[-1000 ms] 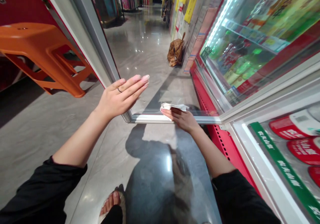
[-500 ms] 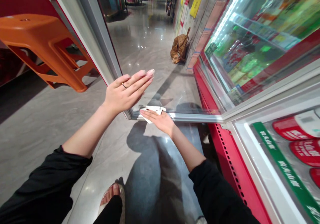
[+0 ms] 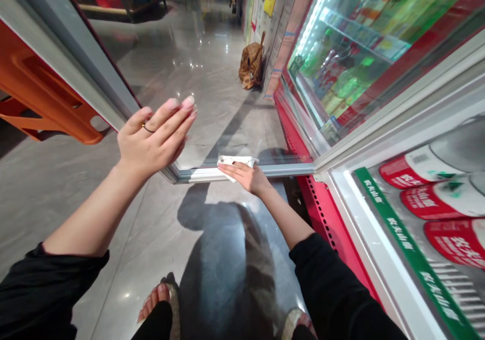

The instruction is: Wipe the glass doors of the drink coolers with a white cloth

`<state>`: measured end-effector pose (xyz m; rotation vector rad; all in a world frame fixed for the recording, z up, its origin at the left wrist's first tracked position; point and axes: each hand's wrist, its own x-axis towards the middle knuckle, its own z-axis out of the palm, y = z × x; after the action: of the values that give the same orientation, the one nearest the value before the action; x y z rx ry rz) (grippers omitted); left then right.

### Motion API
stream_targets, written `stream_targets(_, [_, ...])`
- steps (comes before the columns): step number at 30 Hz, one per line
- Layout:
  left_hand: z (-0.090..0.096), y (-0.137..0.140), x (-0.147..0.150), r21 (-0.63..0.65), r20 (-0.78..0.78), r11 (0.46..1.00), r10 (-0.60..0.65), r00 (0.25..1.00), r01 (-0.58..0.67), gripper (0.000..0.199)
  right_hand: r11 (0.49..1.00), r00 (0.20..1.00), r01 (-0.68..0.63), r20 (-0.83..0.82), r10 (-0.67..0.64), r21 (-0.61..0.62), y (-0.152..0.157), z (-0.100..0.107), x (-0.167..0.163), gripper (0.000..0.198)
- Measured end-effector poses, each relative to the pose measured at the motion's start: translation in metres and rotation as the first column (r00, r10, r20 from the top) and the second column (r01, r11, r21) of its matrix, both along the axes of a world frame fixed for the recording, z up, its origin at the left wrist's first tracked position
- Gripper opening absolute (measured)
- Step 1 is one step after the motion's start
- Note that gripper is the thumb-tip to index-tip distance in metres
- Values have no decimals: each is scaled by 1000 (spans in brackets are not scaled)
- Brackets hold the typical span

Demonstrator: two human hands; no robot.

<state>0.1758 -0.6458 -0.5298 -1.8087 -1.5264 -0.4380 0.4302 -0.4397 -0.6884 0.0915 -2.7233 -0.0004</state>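
Observation:
An open glass door (image 3: 212,112) with a pale metal frame stands in front of me. Flat under the fingers of my right hand (image 3: 248,177), a white cloth or tissue (image 3: 238,161) is pressed on the door's bottom rail (image 3: 282,170). My left hand (image 3: 153,138), a ring on one finger, is open with its fingers stretched out together. It is close to the door's left upright (image 3: 98,57); whether the palm touches the glass or frame, I cannot tell.
On my right, a lit fridge holds red-labelled bottles (image 3: 420,198) behind a green shelf strip (image 3: 394,234). Its red base (image 3: 322,219) runs along the floor. An orange plastic stool (image 3: 45,92) is at the left. Beyond the glass, a brown backpack (image 3: 250,64) sits beside stacked boxes (image 3: 286,37).
My right hand has slid to the right along the bottom rail with the white cloth. My left hand stays open near the upright. The whole view has shifted, bringing more fridge bottles into sight.

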Motion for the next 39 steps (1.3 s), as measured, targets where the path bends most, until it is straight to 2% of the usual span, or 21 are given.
stream_targets(3, [2, 1, 0, 77, -120, 996, -42, 992, 51, 71, 999, 999, -33, 41, 32, 16, 18, -13, 25, 56])
stream_targets(5, [4, 1, 2, 93, -157, 992, -72, 985, 88, 73, 1000, 999, 0, 41, -1, 12, 34, -19, 47, 56])
stream_targets(9, [5, -1, 1, 77, -134, 993, -77, 988, 87, 78, 984, 984, 180, 4, -180, -10, 58, -27, 80, 60])
stream_targets(14, [-1, -6, -10, 23, -49, 997, -71, 996, 72, 77, 939, 940, 325, -66, -333, -113, 57, -47, 88, 63])
stream_targets(19, [1, -4, -9, 79, -107, 993, -81, 991, 90, 78, 918, 925, 355, -78, -372, -175, 61, -67, 108, 57])
stream_targets(22, [2, -2, -7, 108, -126, 990, -83, 989, 96, 80, 882, 882, 419, -133, -452, -216, 73, -75, 136, 57])
stream_targets(25, [-1, -2, -9, 91, -90, 993, -64, 994, 73, 79, 820, 805, 498, -200, -558, -284, 82, -83, 159, 61])
stream_targets(27, [-5, -3, -13, 91, -86, 994, -52, 995, 59, 77, 773, 738, 535, -256, -624, -341, 84, -90, 164, 69])
stream_targets(29, [-9, -4, -17, 119, -93, 991, -53, 994, 64, 76, 719, 645, 557, -328, -690, -415, 80, -96, 155, 78])
stream_targets(31, [-17, -5, -23, 177, -74, 981, -67, 995, 79, 74, 676, 554, 554, -391, -735, -486, 69, -98, 132, 85])
stream_targets(34, [-32, -7, -31, 286, 45, 958, -52, 998, 37, 67, 657, 463, 509, -467, -753, -555, 43, -87, 80, 92])
stream_targets(35, [-36, -7, -32, 300, 94, 954, -35, 995, 5, 65, 643, 391, 482, -510, -766, -596, 32, -80, 61, 94])
stream_targets(37, [-39, -6, -30, 364, 139, 931, -43, 989, -10, 68, 686, 393, 428, -563, -728, -589, 9, -59, 24, 98])
stream_targets(39, [-34, -3, -23, 435, 141, 899, -9, 990, -54, 66, 763, 457, 369, -611, -646, -531, -15, -31, -9, 98])
